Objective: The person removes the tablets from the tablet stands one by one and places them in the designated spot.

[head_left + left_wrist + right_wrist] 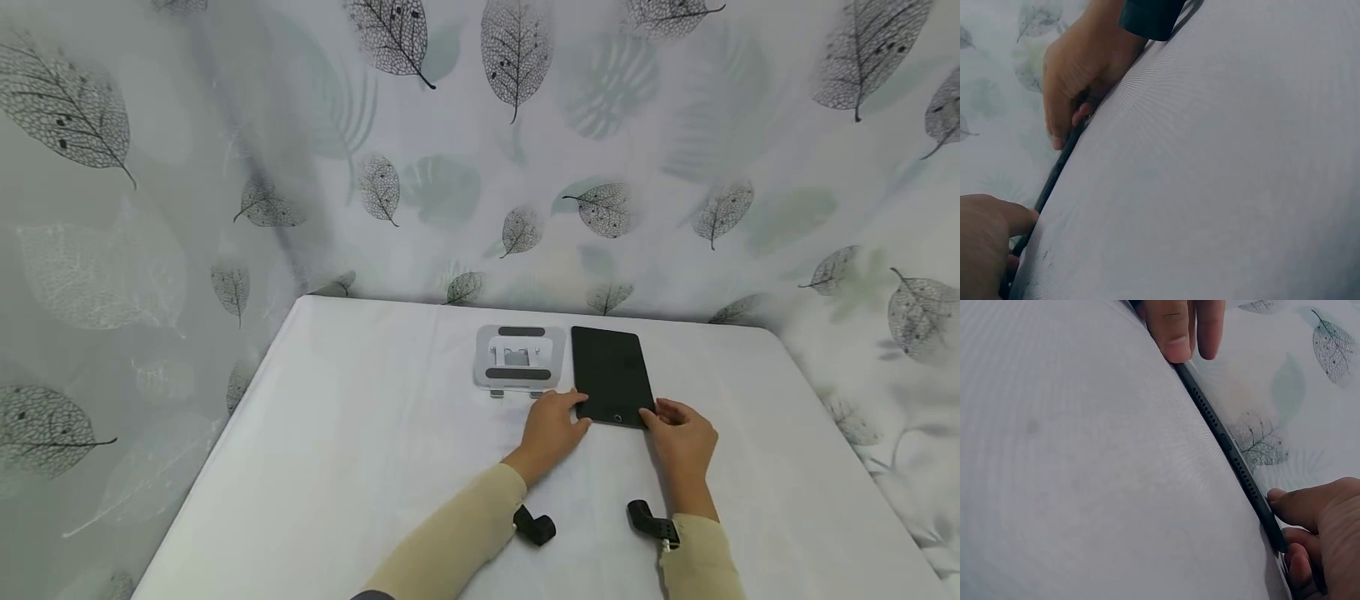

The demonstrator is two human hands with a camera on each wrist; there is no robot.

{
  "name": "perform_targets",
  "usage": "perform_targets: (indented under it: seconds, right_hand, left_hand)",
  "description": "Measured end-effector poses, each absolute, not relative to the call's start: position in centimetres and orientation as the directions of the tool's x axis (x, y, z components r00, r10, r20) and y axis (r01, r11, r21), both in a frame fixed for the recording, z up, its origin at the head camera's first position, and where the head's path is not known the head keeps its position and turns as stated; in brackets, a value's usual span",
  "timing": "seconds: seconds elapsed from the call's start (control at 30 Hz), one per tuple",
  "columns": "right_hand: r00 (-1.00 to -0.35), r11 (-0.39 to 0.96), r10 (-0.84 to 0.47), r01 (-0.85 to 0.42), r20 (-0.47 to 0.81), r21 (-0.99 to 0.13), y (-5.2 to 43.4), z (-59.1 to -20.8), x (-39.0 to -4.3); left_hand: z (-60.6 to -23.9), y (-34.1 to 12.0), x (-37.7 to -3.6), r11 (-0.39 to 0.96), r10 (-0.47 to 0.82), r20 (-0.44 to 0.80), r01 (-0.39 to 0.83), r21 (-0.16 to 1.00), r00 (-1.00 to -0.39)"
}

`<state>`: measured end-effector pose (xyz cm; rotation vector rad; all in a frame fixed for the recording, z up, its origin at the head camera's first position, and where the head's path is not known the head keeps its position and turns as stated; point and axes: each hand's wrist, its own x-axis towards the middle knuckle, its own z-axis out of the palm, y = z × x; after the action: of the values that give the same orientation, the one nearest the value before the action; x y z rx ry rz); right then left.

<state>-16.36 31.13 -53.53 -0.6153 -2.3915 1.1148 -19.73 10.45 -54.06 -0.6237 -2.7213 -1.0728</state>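
A black tablet (613, 375) with a round home button lies face up near the far side of the white table. Its edge (1227, 444), with rows of speaker holes and a port, shows in the right wrist view. At the near left corner, my left hand (551, 433) holds the tablet between thumb and fingers. My right hand (684, 442) pinches the near right corner, thumb above and fingers curled below. Whether that near edge is raised off the cloth I cannot tell. Left of the tablet lies a folded silver stand (482, 354) with dark pads.
A white cloth covers the table (337, 433). Leaf-patterned curtains (465, 150) hang close behind its far edge and along the left side. Black wrist cameras (536, 527) sit on both forearms.
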Motion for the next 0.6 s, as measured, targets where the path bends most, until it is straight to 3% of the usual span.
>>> perform_targets:
  seconds: [0.6]
  right_hand:
    - [-0.806,0.598,0.549,0.195,0.220,-0.777,30.1,-54.7,-17.7]
  left_hand:
    - [-54.3,9.0,-20.3,0.625,0.290,0.330,0.439,0.646,-0.899]
